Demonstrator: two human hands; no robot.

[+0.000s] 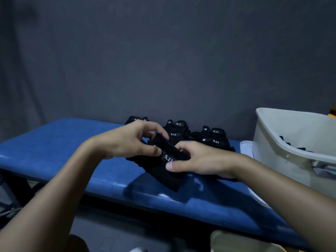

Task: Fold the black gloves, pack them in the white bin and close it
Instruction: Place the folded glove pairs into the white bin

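Head view: a black glove [161, 170] is pinched between the curled fingers and thumbs of the left hand [131, 140] and right hand [198, 159], at the near edge of the desk [54, 142], left of the white bin [267, 140]. The fold is judged half-made; edges should be aligned and the crease pressed flat before release.

We read one mark only, white "5.11", repeated on black gloves.
- Front glove [163, 170]: "5.11" on black band, largest print, tilted, last digit close to thumb.
- Middle stack [177, 129]: "5.11" twice, one on upper glove, one on lower.
- Right stack [215, 136]: same again, "5.11" twice (small white tag [205, 129] left of each print, too small for us to read).
- Left rear glove [135, 119]: white print, blurred; we make out "5.1" at most.
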